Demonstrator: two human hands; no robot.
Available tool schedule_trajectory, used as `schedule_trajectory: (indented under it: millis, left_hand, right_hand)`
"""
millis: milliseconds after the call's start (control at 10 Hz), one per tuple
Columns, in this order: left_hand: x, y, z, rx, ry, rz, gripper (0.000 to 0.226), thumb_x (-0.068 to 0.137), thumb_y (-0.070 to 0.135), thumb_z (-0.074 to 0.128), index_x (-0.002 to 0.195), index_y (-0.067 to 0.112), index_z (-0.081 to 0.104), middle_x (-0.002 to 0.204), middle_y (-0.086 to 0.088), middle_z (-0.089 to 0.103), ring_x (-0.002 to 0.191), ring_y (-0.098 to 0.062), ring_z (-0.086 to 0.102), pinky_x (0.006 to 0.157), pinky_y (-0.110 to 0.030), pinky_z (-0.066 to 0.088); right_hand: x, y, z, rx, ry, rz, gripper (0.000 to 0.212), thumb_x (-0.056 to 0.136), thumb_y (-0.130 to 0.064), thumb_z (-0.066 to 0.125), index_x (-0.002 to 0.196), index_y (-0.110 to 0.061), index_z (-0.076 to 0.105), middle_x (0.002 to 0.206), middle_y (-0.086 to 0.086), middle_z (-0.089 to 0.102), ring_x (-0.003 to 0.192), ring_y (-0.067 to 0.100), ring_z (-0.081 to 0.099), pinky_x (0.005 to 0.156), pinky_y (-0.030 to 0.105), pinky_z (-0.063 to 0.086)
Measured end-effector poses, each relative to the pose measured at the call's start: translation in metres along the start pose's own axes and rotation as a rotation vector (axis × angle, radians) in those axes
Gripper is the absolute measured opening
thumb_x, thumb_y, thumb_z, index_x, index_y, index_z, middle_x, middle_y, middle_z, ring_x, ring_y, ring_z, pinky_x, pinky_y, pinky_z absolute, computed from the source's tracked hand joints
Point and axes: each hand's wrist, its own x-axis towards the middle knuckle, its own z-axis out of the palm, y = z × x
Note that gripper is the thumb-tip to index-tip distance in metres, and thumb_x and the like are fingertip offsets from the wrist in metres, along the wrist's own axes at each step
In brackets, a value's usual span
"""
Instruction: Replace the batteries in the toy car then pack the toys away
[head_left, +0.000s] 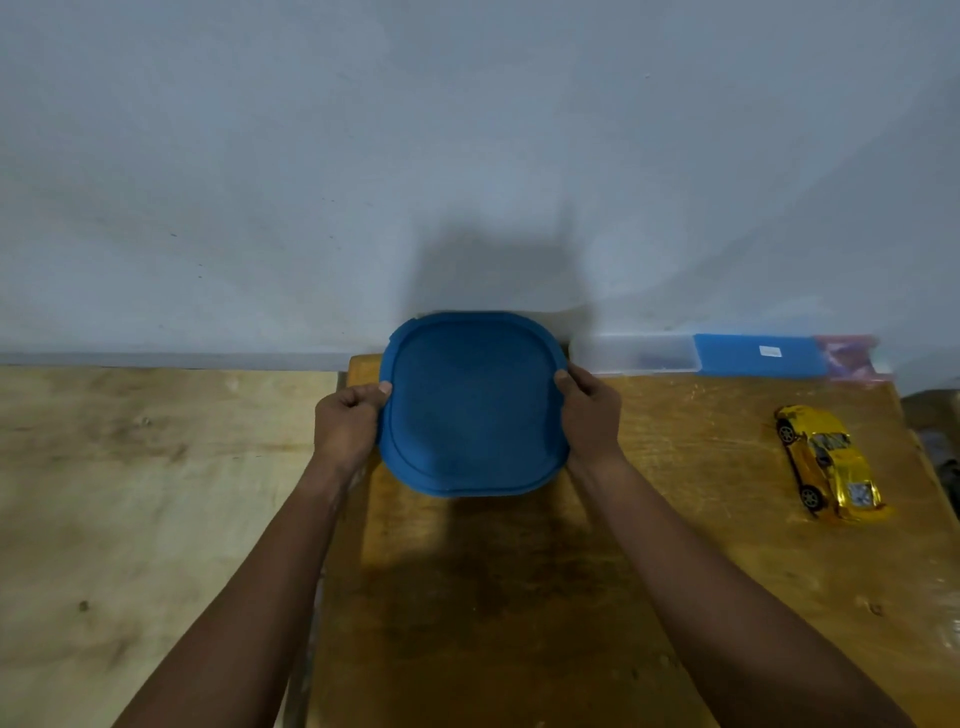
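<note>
Grey wall (467, 156) fills the top half of what I see. Beneath it two wooden boards sit side by side: a pale board (156, 493) out to the left of my left grip (348, 426), and a darker orange-brown surface (519, 597) running under both grips. Between the grips is a blue lid (470, 405), rounded-square with a raised line just inside its rim, and I have it by its two side edges. The left grip pinches the left edge, thumb on top and fingers curled at the rim. The right grip (589, 415) clamps the right edge the same way, thumb tip resting on the lid. I cannot tell whether a container sits beneath, since the lid hides whatever is below it. The yellow toy car (826, 462) lies on the same surface well off to the right of the right grip, touched by neither grip. Beyond the right grip, against the wall, stands a clear plastic box (634, 353), and just beside it, farther right, a blue case (758, 355).
</note>
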Motion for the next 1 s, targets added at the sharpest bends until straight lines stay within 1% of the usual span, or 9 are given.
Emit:
schedule_trajectory:
  millis: [100, 200, 400, 500, 600, 700, 800, 900, 1000]
  left_hand:
    - [-0.001, -0.003, 0.004, 0.034, 0.025, 0.026, 0.021, 0.098, 0.023, 0.064, 0.100, 0.005, 0.075, 0.099, -0.007, 0.075, 0.091, -0.019, 0.072, 0.074, -0.025, 0.059]
    - [-0.005, -0.001, 0.003, 0.018, 0.013, 0.032, 0.023, 0.099, 0.021, 0.063, 0.101, 0.001, 0.074, 0.098, -0.008, 0.075, 0.090, -0.019, 0.072, 0.072, -0.022, 0.061]
    - [-0.009, 0.003, 0.006, 0.033, -0.010, 0.056, 0.022, 0.099, 0.020, 0.064, 0.097, 0.001, 0.075, 0.095, -0.009, 0.075, 0.088, -0.021, 0.072, 0.070, -0.023, 0.061]
    - [-0.012, 0.005, 0.007, 0.095, 0.038, 0.043, 0.018, 0.097, 0.023, 0.066, 0.092, 0.008, 0.075, 0.094, -0.010, 0.074, 0.087, -0.024, 0.070, 0.083, -0.037, 0.061]
    - [-0.018, 0.008, 0.008, 0.163, 0.119, 0.031, 0.016, 0.093, 0.030, 0.067, 0.095, 0.016, 0.075, 0.111, -0.016, 0.072, 0.106, -0.034, 0.067, 0.095, -0.048, 0.056]
    - [-0.047, 0.010, 0.017, 0.201, 0.271, 0.119, 0.049, 0.088, 0.039, 0.071, 0.129, 0.014, 0.065, 0.132, -0.005, 0.063, 0.120, -0.026, 0.059, 0.102, -0.043, 0.051]
    - [-0.101, 0.002, 0.030, 0.245, 0.391, 0.337, 0.057, 0.087, 0.035, 0.074, 0.137, 0.010, 0.059, 0.138, -0.011, 0.056, 0.127, -0.027, 0.053, 0.103, -0.043, 0.049]
    - [-0.171, -0.019, 0.045, 0.306, 0.393, 0.567, 0.048, 0.084, 0.025, 0.078, 0.128, 0.014, 0.061, 0.129, -0.007, 0.055, 0.122, -0.023, 0.052, 0.096, -0.024, 0.048]
    - [-0.253, -0.078, 0.063, 0.382, 0.364, 0.760, 0.036, 0.077, 0.021, 0.082, 0.109, 0.024, 0.066, 0.110, -0.004, 0.060, 0.107, -0.023, 0.057, 0.084, -0.031, 0.051]
  right_hand:
    - [0.004, 0.000, -0.002, -0.002, -0.026, -0.019, 0.028, 0.097, -0.011, 0.058, 0.078, -0.016, 0.078, 0.084, 0.008, 0.070, 0.081, 0.025, 0.065, 0.070, 0.039, 0.051]
    - [0.002, 0.000, -0.002, 0.002, -0.026, -0.030, 0.029, 0.098, -0.010, 0.057, 0.080, -0.019, 0.078, 0.085, 0.006, 0.073, 0.081, 0.023, 0.068, 0.072, 0.040, 0.055]
    - [0.002, -0.004, -0.004, 0.024, -0.012, -0.031, 0.027, 0.098, -0.010, 0.059, 0.088, -0.030, 0.073, 0.086, -0.008, 0.074, 0.076, 0.006, 0.069, 0.069, 0.025, 0.060]
    - [-0.002, -0.005, -0.008, -0.023, -0.059, 0.035, 0.016, 0.100, -0.021, 0.058, 0.100, -0.028, 0.073, 0.099, -0.004, 0.073, 0.087, 0.010, 0.068, 0.075, 0.030, 0.060]
    - [-0.007, -0.014, -0.016, -0.160, -0.143, 0.120, 0.037, 0.101, -0.042, 0.049, 0.128, -0.021, 0.063, 0.120, 0.000, 0.067, 0.101, 0.014, 0.064, 0.073, 0.029, 0.054]
    - [-0.016, -0.037, -0.036, -0.319, -0.179, 0.025, 0.046, 0.101, -0.048, 0.043, 0.138, -0.023, 0.051, 0.136, 0.000, 0.056, 0.111, 0.016, 0.055, 0.075, 0.022, 0.043]
    - [-0.040, -0.063, -0.070, -0.295, -0.151, -0.085, 0.046, 0.098, -0.044, 0.053, 0.138, -0.022, 0.052, 0.138, 0.004, 0.056, 0.121, 0.022, 0.054, 0.097, 0.031, 0.044]
    - [-0.072, -0.101, -0.123, -0.190, -0.179, -0.204, 0.038, 0.096, -0.043, 0.060, 0.129, -0.024, 0.062, 0.131, 0.001, 0.060, 0.114, 0.016, 0.056, 0.094, 0.030, 0.045]
    - [-0.117, -0.155, -0.192, -0.140, -0.242, -0.379, 0.017, 0.093, -0.039, 0.065, 0.108, -0.032, 0.070, 0.115, -0.006, 0.068, 0.110, 0.016, 0.062, 0.088, 0.030, 0.048]
